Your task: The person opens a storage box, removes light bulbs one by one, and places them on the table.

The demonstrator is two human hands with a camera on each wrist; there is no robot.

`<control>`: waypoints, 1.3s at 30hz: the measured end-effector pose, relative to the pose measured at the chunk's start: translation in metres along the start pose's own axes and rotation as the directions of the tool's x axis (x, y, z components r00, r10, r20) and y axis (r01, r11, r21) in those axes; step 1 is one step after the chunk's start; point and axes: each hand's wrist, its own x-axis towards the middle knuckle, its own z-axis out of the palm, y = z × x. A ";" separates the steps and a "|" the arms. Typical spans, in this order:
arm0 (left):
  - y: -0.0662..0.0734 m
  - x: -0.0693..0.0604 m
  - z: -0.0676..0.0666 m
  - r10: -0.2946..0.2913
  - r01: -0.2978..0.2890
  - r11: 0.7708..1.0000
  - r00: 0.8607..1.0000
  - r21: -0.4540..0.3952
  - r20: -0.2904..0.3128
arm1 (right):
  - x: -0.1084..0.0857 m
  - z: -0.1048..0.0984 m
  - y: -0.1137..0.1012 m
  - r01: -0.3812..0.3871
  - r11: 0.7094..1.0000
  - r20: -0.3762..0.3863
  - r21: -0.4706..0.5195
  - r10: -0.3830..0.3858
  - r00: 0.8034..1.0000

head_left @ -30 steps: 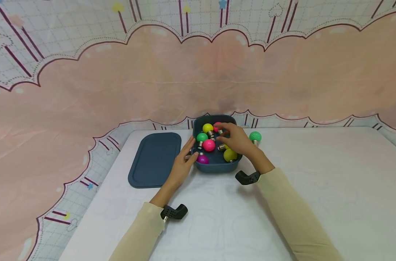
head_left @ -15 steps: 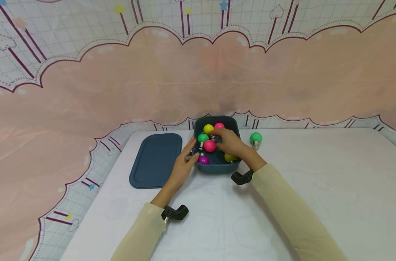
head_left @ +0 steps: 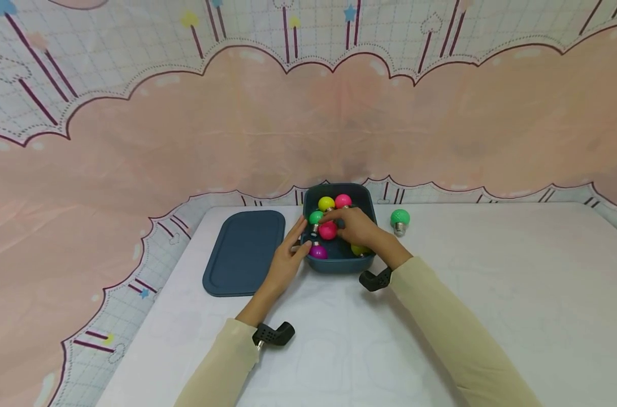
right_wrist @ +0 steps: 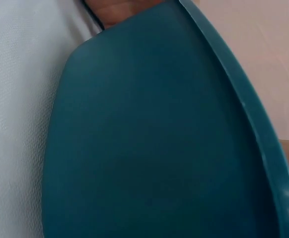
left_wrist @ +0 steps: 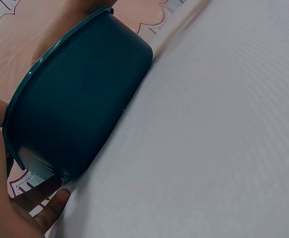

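In the middle of the frame, a dark blue-green plastic box [head_left: 341, 265] stands on the white tabletop [head_left: 517, 294] with its open top facing up. The left hand [head_left: 285, 257] lies along its left side, fingers straight and thumb spread wide, touching the box without wrapping round it — most likely to steady it. The right hand [head_left: 358, 226] reaches in over the right rim, palm down, fingertips among the bulbs near the centre. Whether its finger and thumb pinch a bulb I cannot tell, since the hand covers that spot.

The matching flat lid [head_left: 244, 254] lies left of centre, just beside the left hand; with it off, the bulbs are within reach.

The count: one box, one lid, two hands. Six bulbs show inside the box: a yellow one [head_left: 326, 203] and a pink one [head_left: 343, 200] at the far end, a green one [head_left: 316, 217] by the left wall, a deeper pink one [head_left: 327, 230] below the fingers, a purple one [head_left: 318, 251] lower left, and a second yellow one [head_left: 360, 250] partly hidden lower right. More may be covered. One loose green bulb [head_left: 400, 218] sits right of the box — apart from it — screw base toward the bottom of the frame.
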 end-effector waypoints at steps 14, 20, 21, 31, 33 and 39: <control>0.000 -0.004 0.002 -0.023 0.023 1.000 1.000 0.001 0.000 | -0.001 0.005 0.002 -0.023 0.999 0.070 -0.022 0.025 0.997; 0.001 -0.003 0.002 -0.004 0.004 1.000 1.000 0.004 -0.004 | -0.001 0.005 0.002 -0.008 1.000 0.086 -0.019 0.010 0.996; 0.001 -0.003 0.002 -0.002 0.002 1.000 1.000 0.003 -0.004 | -0.001 0.005 0.002 0.000 1.000 0.086 -0.017 0.002 0.996; 0.001 -0.002 0.002 0.003 -0.003 1.000 1.000 0.006 -0.014 | 0.001 0.005 0.001 0.043 0.999 0.111 -0.011 -0.042 0.993; 0.001 -0.002 0.002 0.002 -0.002 1.000 1.000 0.004 -0.015 | 0.002 0.005 0.000 0.032 0.999 0.116 -0.018 -0.030 0.993; 0.002 -0.001 0.001 -0.001 0.001 1.000 1.000 0.011 -0.008 | 0.003 0.007 -0.001 -0.001 0.999 0.117 -0.048 0.006 0.993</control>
